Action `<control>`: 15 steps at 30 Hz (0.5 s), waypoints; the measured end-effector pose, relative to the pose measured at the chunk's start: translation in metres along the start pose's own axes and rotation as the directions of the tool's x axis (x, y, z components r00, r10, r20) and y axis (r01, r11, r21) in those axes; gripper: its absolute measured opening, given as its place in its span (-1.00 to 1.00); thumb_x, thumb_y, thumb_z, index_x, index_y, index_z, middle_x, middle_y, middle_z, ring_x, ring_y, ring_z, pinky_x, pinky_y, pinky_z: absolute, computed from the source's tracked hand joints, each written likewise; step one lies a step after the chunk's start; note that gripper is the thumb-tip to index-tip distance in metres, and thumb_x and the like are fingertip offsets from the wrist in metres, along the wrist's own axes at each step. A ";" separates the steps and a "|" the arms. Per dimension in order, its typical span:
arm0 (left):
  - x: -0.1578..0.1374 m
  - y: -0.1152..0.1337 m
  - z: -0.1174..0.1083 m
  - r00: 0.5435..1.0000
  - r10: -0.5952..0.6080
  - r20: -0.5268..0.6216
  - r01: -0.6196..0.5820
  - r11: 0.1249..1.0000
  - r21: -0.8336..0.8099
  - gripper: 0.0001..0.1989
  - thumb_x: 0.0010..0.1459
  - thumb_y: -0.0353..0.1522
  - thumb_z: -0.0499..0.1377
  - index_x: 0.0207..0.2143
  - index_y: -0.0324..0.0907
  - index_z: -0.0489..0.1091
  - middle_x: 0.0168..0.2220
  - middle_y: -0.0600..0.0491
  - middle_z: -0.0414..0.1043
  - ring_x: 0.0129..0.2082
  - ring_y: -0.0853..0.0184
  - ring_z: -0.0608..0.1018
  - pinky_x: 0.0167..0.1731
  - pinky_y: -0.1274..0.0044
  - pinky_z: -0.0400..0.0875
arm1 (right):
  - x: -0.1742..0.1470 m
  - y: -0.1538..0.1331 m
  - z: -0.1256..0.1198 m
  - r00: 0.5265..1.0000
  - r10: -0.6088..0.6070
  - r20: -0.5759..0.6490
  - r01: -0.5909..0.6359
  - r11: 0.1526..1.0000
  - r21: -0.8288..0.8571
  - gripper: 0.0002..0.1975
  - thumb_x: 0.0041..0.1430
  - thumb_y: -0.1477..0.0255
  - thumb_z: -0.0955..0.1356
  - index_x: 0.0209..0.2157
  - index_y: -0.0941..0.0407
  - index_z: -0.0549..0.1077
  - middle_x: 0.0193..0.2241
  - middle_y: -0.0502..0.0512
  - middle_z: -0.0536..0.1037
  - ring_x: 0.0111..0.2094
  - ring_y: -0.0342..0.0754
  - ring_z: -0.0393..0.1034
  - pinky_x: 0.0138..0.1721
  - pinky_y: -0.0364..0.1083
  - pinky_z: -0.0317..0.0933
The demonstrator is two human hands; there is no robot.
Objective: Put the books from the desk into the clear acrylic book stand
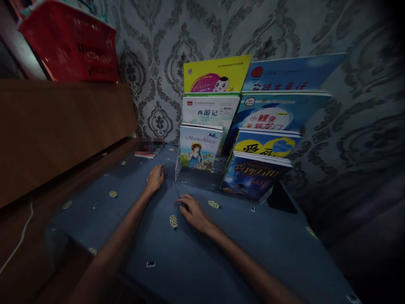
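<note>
My left hand point(155, 179) rests on the blue tablecloth point(133, 215), left of the book stand. It looks loosely bent with nothing visible in it, though its fingertips are partly hidden. Closer to me, my right hand point(194, 214) lies on the cloth with its fingers apart and a gap beside the thumb. In front of both hands, a clear stand point(199, 176) holds books in tiers. Its left column has a white book with a girl on the cover point(201, 147), a white book behind it point(210, 110) and a yellow book point(215, 75) at the back.
In the right column are a dark blue book point(253, 176), a yellow-and-blue book point(268, 143), a teal book point(281, 112) and a large blue book point(294, 74). A small stack of books point(146, 153) lies at the back left. A red basket point(72, 42) sits on a wooden cabinet point(63, 131).
</note>
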State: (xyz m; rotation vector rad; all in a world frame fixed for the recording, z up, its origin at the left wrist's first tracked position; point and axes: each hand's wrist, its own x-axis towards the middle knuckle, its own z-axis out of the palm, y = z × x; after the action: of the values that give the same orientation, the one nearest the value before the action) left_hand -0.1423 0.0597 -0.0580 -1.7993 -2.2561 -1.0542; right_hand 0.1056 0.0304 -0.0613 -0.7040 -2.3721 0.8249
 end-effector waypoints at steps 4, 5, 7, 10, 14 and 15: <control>0.003 -0.026 0.002 0.994 -0.099 0.046 0.092 0.988 0.125 -0.65 0.17 -0.48 0.03 -0.01 -0.25 0.42 -0.05 -0.17 0.52 0.04 0.11 0.52 0.14 0.23 0.37 | 0.002 -0.009 0.016 0.999 -0.018 0.041 0.018 1.000 -0.014 -0.67 0.23 0.58 0.27 -0.03 0.16 0.53 0.07 0.29 0.49 0.11 0.04 0.41 0.14 0.12 0.28; 0.006 -0.031 0.001 0.992 -0.115 0.057 0.105 0.983 0.152 -0.66 0.19 -0.47 0.03 -0.01 -0.25 0.42 -0.04 -0.17 0.51 0.05 0.12 0.51 0.15 0.24 0.36 | 0.001 -0.012 0.019 0.999 -0.027 0.035 0.028 0.999 -0.031 -0.67 0.23 0.59 0.26 -0.03 0.16 0.53 0.07 0.29 0.49 0.12 0.04 0.40 0.15 0.11 0.28; 0.015 -0.040 -0.001 0.987 -0.141 0.075 0.123 0.972 0.202 -0.66 0.22 -0.45 0.02 0.01 -0.27 0.41 0.00 -0.19 0.49 0.08 0.12 0.48 0.16 0.27 0.34 | -0.002 -0.019 0.026 0.998 -0.056 0.030 0.059 0.992 -0.109 -0.67 0.23 0.61 0.26 -0.03 0.16 0.52 0.09 0.29 0.47 0.15 0.07 0.36 0.18 0.13 0.26; 0.033 -0.050 -0.007 0.980 -0.184 0.082 0.155 0.949 0.276 -0.64 0.25 -0.41 0.02 0.07 -0.29 0.36 0.11 -0.26 0.39 0.15 0.07 0.42 0.14 0.26 0.35 | -0.008 -0.026 0.032 0.991 -0.110 0.076 0.125 0.958 -0.256 -0.63 0.25 0.63 0.25 0.04 0.15 0.48 0.14 0.30 0.44 0.17 0.14 0.33 0.20 0.22 0.24; 0.064 -0.059 -0.013 0.973 -0.223 0.059 0.187 0.913 0.362 -0.53 0.28 -0.37 0.01 0.23 -0.30 0.19 0.32 -0.33 0.13 0.33 -0.04 0.20 0.18 0.11 0.27 | -0.012 -0.027 0.035 0.982 -0.140 0.125 0.173 0.931 -0.321 -0.59 0.27 0.62 0.23 0.11 0.13 0.42 0.17 0.30 0.42 0.20 0.15 0.30 0.22 0.23 0.22; 0.072 -0.060 -0.013 0.973 -0.222 0.059 0.184 0.907 0.378 -0.49 0.29 -0.37 0.01 0.26 -0.31 0.14 0.36 -0.34 0.06 0.37 -0.06 0.13 0.21 0.06 0.22 | -0.012 -0.026 0.036 0.982 -0.136 0.128 0.171 0.930 -0.326 -0.57 0.25 0.64 0.24 0.12 0.13 0.41 0.17 0.30 0.42 0.21 0.15 0.29 0.23 0.23 0.21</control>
State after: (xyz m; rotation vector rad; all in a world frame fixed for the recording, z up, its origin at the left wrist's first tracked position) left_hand -0.2220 0.1077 -0.0434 -1.5189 -2.5339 -0.5116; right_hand 0.0848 -0.0090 -0.0717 -0.6056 -2.6564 0.3998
